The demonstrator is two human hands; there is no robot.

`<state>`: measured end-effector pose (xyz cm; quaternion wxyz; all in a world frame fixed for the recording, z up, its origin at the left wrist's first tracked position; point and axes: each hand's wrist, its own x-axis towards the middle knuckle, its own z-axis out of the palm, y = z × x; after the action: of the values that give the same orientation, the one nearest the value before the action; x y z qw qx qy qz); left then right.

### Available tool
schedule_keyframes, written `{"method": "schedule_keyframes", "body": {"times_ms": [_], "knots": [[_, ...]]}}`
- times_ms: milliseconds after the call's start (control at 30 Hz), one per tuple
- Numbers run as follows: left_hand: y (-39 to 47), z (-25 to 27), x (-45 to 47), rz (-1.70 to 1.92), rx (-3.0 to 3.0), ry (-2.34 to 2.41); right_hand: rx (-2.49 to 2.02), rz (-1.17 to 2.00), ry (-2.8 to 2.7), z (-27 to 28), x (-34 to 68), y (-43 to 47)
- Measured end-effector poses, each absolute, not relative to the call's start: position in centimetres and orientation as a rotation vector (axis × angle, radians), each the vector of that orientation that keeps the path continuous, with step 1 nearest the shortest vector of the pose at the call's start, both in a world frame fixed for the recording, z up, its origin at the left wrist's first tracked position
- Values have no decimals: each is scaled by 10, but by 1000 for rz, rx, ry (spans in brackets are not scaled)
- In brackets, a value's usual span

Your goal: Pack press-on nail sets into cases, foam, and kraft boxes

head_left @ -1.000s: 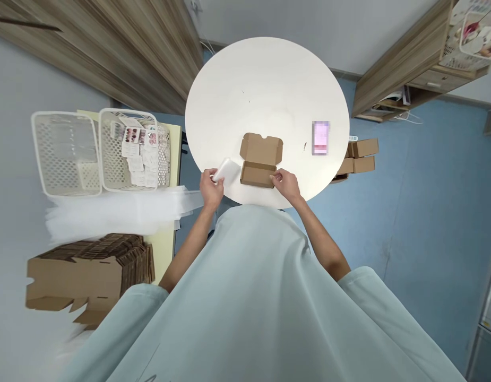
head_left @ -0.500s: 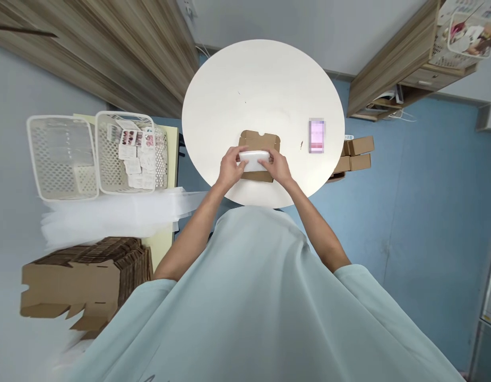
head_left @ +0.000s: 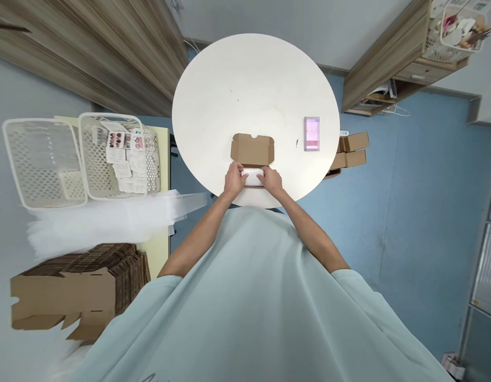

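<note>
White packet held in both hands at the open cardboard box.
The white packet (head_left: 252,177) lies level over the tray of the cardboard box (head_left: 252,150); whether it sits fully inside cannot be told. The left hand (head_left: 234,179) grips its left end and the right hand (head_left: 272,180) its right end, thumbs on top. The box lid stands open on the far side. The box rests near the close edge of the round white table (head_left: 253,79). A phone (head_left: 312,133), screen blurred, lies to the right on the table. Small closed boxes (head_left: 354,150) are beyond the table's right edge. On the left, a yellow side table (head_left: 163,180) carries two white baskets (head_left: 152,159), white sheets (head_left: 105,220) and a stack of flattened cardboard (head_left: 66,294).
</note>
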<state>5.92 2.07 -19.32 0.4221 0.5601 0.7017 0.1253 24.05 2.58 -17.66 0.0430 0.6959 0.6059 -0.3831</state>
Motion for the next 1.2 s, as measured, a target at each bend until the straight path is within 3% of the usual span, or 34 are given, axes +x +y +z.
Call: {"method": "schedule_keyframes", "body": {"times_ms": [500, 600, 733, 867, 1033, 1200], "knots": [[5, -184, 73, -161, 1600, 1744, 1891, -968, 1911, -180, 231, 5], [7, -179, 66, -29, 1595, 1793, 1990, -984, 1951, -173, 241, -2], [28, -180, 46, 436, 1483, 1954, 2439, -1042, 1948, -167, 269, -1], [64, -191, 29, 611, 1311, 1874, 2806, -1278, 1795, -177, 291, 22], [83, -196, 28, 515, 1104, 1710, 2738, -1834, 1523, -196, 292, 51], [77, -190, 31, 523, 1130, 1662, 2663, -1869, 1615, -202, 284, 64]]}}
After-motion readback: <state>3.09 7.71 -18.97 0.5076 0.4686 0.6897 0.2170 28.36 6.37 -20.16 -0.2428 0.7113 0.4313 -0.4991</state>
